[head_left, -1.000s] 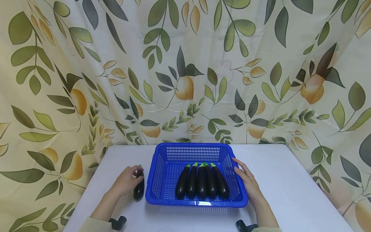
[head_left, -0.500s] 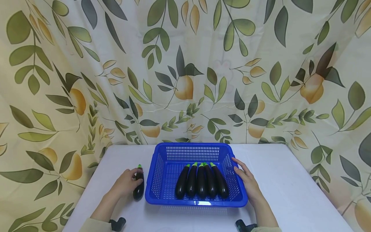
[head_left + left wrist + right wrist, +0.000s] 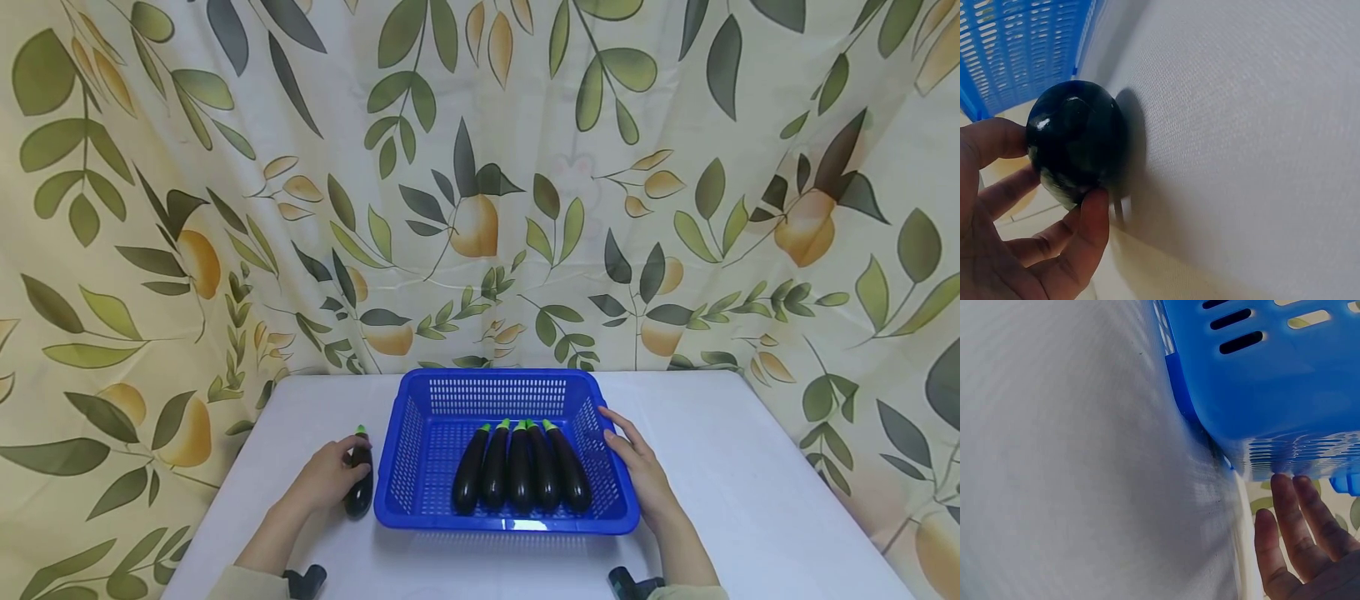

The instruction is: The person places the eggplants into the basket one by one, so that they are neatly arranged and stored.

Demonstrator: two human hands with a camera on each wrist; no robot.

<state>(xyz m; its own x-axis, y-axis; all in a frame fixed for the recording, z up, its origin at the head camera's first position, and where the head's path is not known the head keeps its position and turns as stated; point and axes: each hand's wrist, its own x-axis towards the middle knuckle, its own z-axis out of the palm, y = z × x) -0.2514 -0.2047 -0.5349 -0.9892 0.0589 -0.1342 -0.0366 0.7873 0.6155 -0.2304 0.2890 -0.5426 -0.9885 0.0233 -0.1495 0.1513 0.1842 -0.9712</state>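
Observation:
My left hand (image 3: 327, 475) holds a dark purple eggplant (image 3: 362, 487) that lies on the white table, left of the blue basket (image 3: 506, 523). Its green stem end points away from me. In the left wrist view, thumb and fingers go round the glossy eggplant (image 3: 1075, 134), its rounded end facing the camera. Several more eggplants (image 3: 521, 471) lie side by side in the basket's middle and right part, green tops toward the back. On the basket's right side rests my right hand (image 3: 647, 473). Its fingers (image 3: 1300, 540) look nearly straight against the outer wall in the right wrist view.
A white cloth covers the table (image 3: 750, 500). Behind it hangs a curtain (image 3: 480, 183) printed with leaves and fruit. The left part of the basket floor (image 3: 442, 467) is bare. Dark straps with camera mounts (image 3: 306, 581) sit on both wrists.
My left fingers have shifted slightly down the eggplant, so more of its green stem end shows. The right hand and the basket stay where they were.

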